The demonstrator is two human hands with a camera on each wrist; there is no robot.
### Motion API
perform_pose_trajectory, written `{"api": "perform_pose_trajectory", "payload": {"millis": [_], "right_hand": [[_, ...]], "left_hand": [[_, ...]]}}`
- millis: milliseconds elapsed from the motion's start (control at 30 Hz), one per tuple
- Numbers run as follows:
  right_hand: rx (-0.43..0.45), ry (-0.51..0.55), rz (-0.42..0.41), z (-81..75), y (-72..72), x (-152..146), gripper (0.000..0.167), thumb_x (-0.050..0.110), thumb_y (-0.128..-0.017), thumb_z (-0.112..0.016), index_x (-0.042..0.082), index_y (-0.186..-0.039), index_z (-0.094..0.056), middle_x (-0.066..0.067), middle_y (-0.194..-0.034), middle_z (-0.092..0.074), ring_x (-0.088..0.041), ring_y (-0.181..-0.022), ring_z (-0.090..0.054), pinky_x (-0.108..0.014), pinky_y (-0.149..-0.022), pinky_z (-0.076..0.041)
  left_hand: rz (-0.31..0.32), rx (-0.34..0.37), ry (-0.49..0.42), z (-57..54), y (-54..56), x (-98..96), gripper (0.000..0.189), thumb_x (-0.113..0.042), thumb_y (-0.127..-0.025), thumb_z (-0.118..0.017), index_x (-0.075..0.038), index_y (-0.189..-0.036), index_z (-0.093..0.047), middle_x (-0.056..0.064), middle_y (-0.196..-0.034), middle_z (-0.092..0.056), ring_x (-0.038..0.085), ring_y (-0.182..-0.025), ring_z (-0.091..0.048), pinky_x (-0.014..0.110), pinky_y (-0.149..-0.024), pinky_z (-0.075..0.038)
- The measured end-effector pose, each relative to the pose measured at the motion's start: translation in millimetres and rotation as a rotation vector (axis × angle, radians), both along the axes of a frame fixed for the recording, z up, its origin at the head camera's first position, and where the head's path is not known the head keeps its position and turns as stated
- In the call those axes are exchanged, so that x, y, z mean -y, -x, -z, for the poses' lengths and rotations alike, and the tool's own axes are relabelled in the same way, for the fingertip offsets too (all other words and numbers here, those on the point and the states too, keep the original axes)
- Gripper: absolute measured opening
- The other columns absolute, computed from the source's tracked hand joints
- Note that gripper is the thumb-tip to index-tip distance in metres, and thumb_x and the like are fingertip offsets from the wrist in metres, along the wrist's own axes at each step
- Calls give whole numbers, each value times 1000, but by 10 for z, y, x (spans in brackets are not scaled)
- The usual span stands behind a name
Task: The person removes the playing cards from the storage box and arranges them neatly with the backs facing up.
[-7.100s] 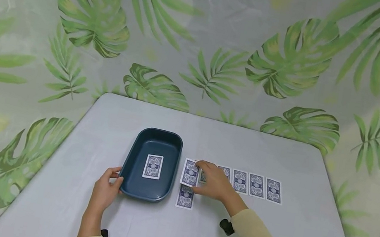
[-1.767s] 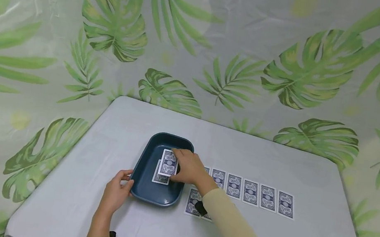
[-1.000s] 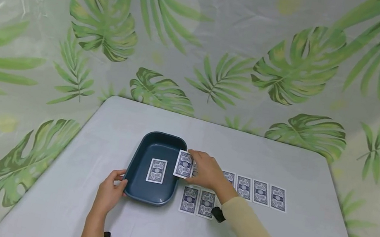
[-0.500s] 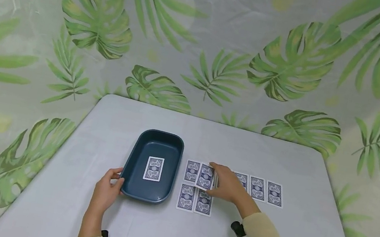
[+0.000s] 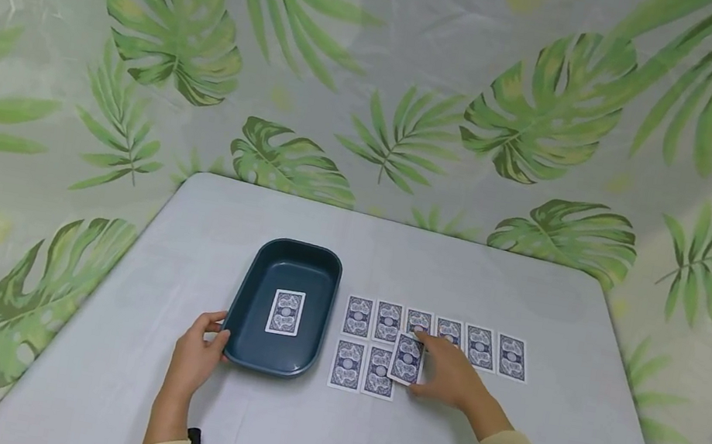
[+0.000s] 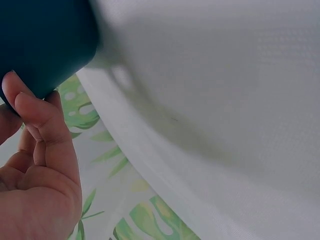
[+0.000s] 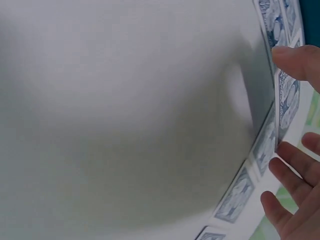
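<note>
My right hand (image 5: 447,371) pinches a playing card (image 5: 407,359) by its edges, thumb at the near end and fingers at the far end. The card has a blue-patterned back and a white border. It is slightly tilted and overlaps the right edge of a face-down card (image 5: 379,372) in the near row. In the right wrist view the held card (image 7: 288,102) stands edge-on between thumb and fingertips. My left hand (image 5: 197,353) grips the left rim of a dark blue tray (image 5: 272,361); the left wrist view shows thumb and fingers at the tray corner (image 6: 50,40).
One face-down card (image 5: 286,312) lies inside the tray. Right of the tray, several face-down cards (image 5: 479,348) form a far row, and another card (image 5: 348,365) starts the near row. A white cloth (image 5: 291,439) covers the table, with a leaf-print sheet (image 5: 406,136) behind.
My right hand has carried the card from over the tray to the right, past the far row, then nearer to me. The near row has grown from one card to two. The left hand keeps its hold.
</note>
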State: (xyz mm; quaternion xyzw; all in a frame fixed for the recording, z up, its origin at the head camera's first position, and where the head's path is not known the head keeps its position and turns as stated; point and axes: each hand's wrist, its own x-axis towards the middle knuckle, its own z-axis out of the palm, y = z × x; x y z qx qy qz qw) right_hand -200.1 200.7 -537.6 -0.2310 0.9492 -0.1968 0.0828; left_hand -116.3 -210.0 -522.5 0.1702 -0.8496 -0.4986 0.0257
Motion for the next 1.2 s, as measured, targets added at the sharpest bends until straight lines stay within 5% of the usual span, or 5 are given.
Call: {"api": "perform_pose_trajectory", "payload": {"millis": [1200], "right_hand": [[20, -27, -46, 103, -102, -180, 92, 31, -62, -88, 3, -141, -48, -16, -140, -51, -38, -130, -45, -50, -107, -33]], "left_hand": [[0, 27, -4, 35, 18, 10, 38, -9, -100, -52, -1, -137, -48, 25, -120, -56, 17, -68, -64, 31, -65, -47]]}}
